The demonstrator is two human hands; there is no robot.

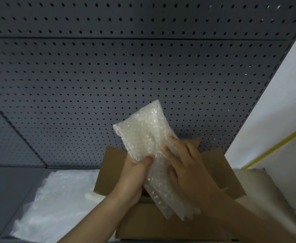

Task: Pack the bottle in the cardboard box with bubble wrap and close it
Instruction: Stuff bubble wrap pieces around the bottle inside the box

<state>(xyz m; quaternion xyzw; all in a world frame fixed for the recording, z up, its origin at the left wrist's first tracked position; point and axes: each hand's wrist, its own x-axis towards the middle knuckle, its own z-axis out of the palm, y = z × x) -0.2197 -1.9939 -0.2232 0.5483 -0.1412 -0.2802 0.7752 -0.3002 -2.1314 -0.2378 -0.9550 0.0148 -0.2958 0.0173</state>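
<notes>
Wrapping appears done: left hand (135, 174) and right hand (184, 165) both grip the bubble-wrapped bundle (149, 146) (bottle itself not discernible) above the open cardboard box (112, 165) beneath them; insertion and flap closing remain.

Brown box (108, 172); clear bubble wrap (143, 134); grey perforated pegboard (108, 67).

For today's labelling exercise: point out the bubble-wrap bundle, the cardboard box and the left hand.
bubble-wrap bundle (143, 130): head view, upper part.
cardboard box (108, 165): head view, left flap.
left hand (133, 176): head view, back of hand.
</notes>
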